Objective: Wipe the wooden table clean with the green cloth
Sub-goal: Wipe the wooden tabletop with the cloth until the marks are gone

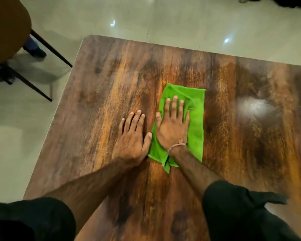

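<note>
1. Head view: a dark brown, streaky-grained wooden table point(111, 87) with a rounded far-left corner fills most of the frame, seen from above.
2. A bright green, folded, roughly rectangular microfibre cloth point(195, 122) lies flat on the table near its middle, its long side running away from the person; a small loose corner of it sticks out at the near edge.
3. The right hand point(172, 126) lies palm down on the left part of the cloth, fingers stretched out and slightly spread, pressing it against the wood rather than clutching it. The cloth is visible on the right of the hand and beyond the fingertips.
4. A thin pale band point(176, 146) circles the right wrist.
5. The left hand point(132, 136) rests flat and spread on the bare wood just left of the cloth, holding nothing; its thumb lies against the cloth's left edge, close beside the right hand.
6. Both forearms are bare, with black sleeves point(233, 206) pushed up near the elbows at the bottom of the frame.
7. A whitish, glossy patch of glare point(254, 106) sits on the table surface to the right of the cloth, well apart from it.
8. Beyond the table lies a pale, shiny tiled floor point(163, 20). At the upper left stands a brown chair with thin black metal legs point(50, 47).
</note>
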